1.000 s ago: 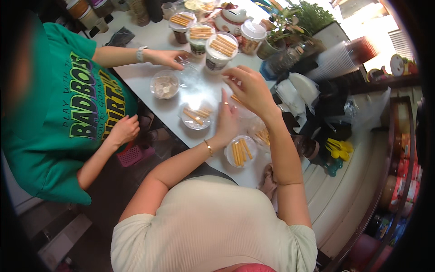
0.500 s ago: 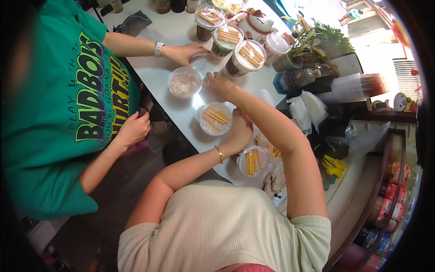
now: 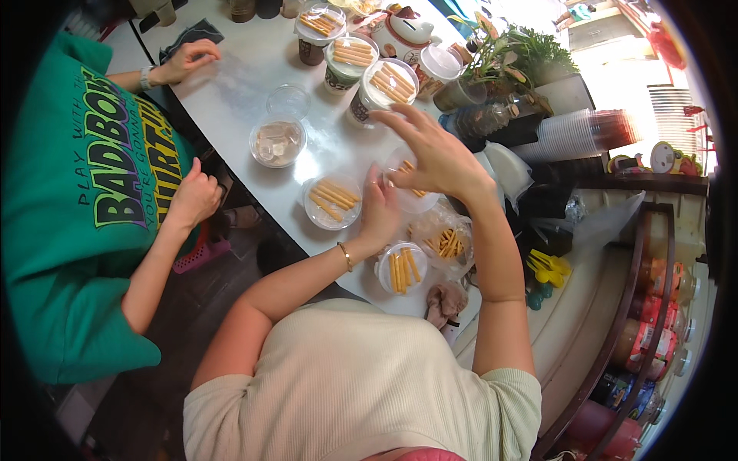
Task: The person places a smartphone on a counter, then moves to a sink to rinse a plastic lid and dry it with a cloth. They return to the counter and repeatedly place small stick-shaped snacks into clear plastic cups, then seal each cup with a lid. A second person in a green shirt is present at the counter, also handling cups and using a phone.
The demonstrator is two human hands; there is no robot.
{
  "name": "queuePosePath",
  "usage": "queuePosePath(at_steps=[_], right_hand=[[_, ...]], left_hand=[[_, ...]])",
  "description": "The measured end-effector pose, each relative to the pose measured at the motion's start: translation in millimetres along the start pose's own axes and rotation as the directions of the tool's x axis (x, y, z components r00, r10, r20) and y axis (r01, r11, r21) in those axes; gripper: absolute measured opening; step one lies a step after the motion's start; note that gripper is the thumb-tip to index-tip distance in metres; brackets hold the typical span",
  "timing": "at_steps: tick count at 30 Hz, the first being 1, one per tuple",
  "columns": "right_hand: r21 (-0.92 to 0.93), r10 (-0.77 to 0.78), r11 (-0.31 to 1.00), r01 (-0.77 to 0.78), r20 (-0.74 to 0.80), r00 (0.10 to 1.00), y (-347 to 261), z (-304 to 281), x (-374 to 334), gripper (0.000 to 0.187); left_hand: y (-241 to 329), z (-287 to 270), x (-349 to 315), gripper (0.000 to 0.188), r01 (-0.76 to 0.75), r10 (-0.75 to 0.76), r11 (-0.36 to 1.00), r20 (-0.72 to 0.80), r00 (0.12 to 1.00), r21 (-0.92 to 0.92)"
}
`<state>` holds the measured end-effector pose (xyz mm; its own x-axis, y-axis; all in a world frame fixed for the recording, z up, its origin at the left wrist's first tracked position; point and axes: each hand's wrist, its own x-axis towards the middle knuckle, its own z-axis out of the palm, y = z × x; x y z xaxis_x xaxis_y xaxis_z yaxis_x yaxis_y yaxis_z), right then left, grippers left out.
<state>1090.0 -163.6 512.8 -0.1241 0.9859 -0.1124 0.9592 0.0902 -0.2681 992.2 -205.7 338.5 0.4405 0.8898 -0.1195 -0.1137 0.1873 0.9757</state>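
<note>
My left hand (image 3: pixel 379 211) is raised with its fingers extended, a little blurred, beside a clear cup of wafer sticks (image 3: pixel 406 163). Above that same cup my right hand (image 3: pixel 437 154) spreads its fingers and holds nothing; it covers part of the cup. To the left stands another cup topped with wafer sticks (image 3: pixel 332 201), and nearer my body is a third one (image 3: pixel 401 267). An open plastic bag of sticks (image 3: pixel 446 242) lies to the right. Farther left sit a clear cup with pale chunks (image 3: pixel 277 141) and a clear round lid (image 3: pixel 288 101).
Several lidded cups with sticks (image 3: pixel 352 52) line the far side. Behind them are a white teapot-like pot (image 3: pixel 403 32), plants (image 3: pixel 530 65) and stacked clear cups (image 3: pixel 580 137). A person in green (image 3: pixel 92 192) stands at left. A crumpled cloth (image 3: pixel 446 302) lies near the edge.
My right hand has moved away from the cup of pale chunks, back over the nearer cup. The person in green has withdrawn a hand from the clear lid. The view has shifted.
</note>
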Motion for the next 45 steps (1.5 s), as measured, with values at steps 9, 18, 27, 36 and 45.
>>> queuePosePath(at_steps=[9, 18, 27, 36, 45], right_hand=[[-0.208, 0.002, 0.978, -0.026, -0.118, 0.993, 44.7, 74.5, -67.9, 0.081], [0.053, 0.077, 0.996, -0.066, -0.249, 0.965, 57.4, 109.3, -62.9, 0.082], [0.195, 0.167, 0.974, -0.115, -0.275, 0.947, 60.4, 107.9, -47.3, 0.077], [0.103, 0.217, 0.975, -0.196, -0.26, 0.941, 50.9, 112.2, -41.8, 0.066], [0.289, 0.183, 0.956, -0.049, -0.459, 0.869, 56.7, 66.5, -67.6, 0.074]], left_hand=[[-14.1, 4.1, 7.8, 0.029, 0.146, -0.151, 0.986, -0.067, 0.986, -0.078], [-11.5, 7.5, 13.4, 0.026, 0.232, -0.238, 0.966, -0.05, 0.97, -0.111], [-10.1, 9.8, 18.0, 0.03, 0.266, -0.282, 0.932, -0.031, 0.959, -0.245], [-19.3, 5.3, 24.7, 0.027, 0.246, -0.246, 0.969, -0.003, 0.969, -0.007], [-26.4, 7.0, 41.6, 0.021, 0.424, -0.428, 0.892, 0.01, 0.904, -0.158]])
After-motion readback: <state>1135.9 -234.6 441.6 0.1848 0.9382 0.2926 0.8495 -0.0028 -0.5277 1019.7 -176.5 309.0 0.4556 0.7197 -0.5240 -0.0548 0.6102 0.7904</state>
